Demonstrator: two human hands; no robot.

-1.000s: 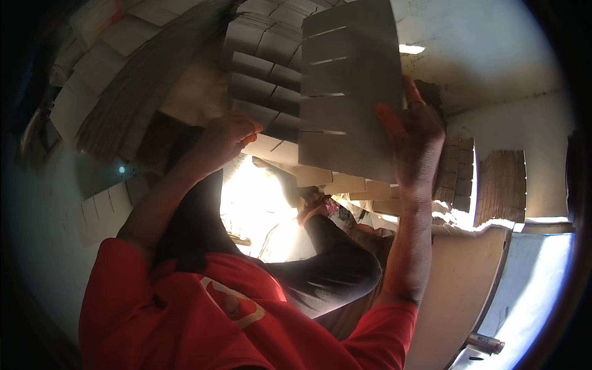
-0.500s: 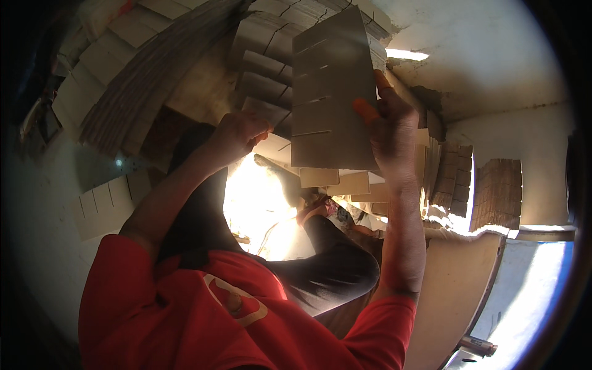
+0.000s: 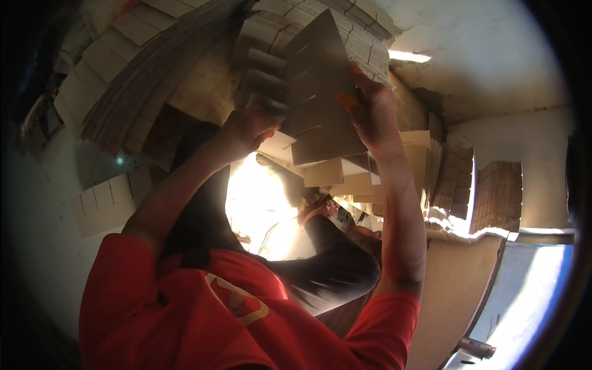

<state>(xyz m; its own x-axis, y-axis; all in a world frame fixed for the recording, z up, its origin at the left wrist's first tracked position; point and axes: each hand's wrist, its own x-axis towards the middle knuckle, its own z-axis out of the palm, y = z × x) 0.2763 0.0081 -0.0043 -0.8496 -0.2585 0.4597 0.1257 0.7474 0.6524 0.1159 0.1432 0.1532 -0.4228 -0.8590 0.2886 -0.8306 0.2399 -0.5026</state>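
Nearest to us is our red shirt (image 3: 203, 314), and beyond it one bent leg in dark trousers (image 3: 327, 271). From there our two bare forearms go up and away to a single grey cardboard sheet (image 3: 320, 98), cut with slots along its left edge; we count about four slots.

The left hand (image 3: 243, 129) has its grip closed on the lower left edge of that sheet, fingers curled over the slotted side. The right hand (image 3: 370, 114) has its grip closed on the right edge, thumb in front and palm behind. The sheet is held up, tilted, between the two hands, in the upper middle of the scene.

Just under the sheet we see a few pale cardboard pieces (image 3: 336, 172), overlapping; an exact count we cannot tell. Low on the left lies one pale slotted card (image 3: 108, 203).

Farther off, left of the sheet, one large stack of slotted cards (image 3: 142, 74) fans out. Far right, two brown bundles (image 3: 487, 191) stand against the pale wall (image 3: 493, 74).
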